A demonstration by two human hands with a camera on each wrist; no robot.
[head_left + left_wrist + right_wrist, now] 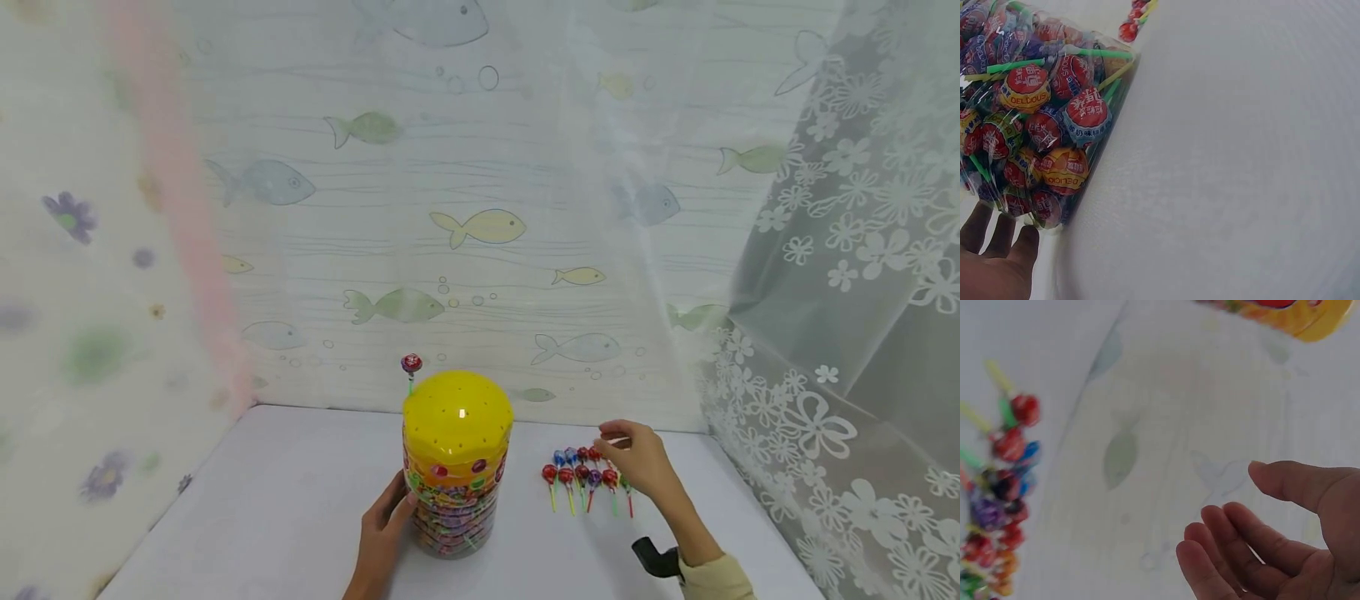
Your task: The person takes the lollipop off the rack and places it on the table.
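A clear ribbed jar (456,521) full of wrapped lollipops (1044,128) stands upright beneath a yellow lid (461,408) dotted with small holes. One red lollipop (411,363) sticks up at the lid's back left edge. My left hand (384,529) rests against the jar's lower left side, and in the left wrist view its straight fingers (1000,236) reach the jar's edge. Over the right end of the loose lollipops (580,475) hovers my right hand (633,457). Its thumb and fingers are apart with nothing between them in the right wrist view.
The loose lollipops lie in two rough rows on the white table (315,492), right of the jar. A fish-patterned curtain (480,275) hangs behind the table, with a flowered sheer curtain (847,292) at right. A black device (655,557) sits at my right wrist.
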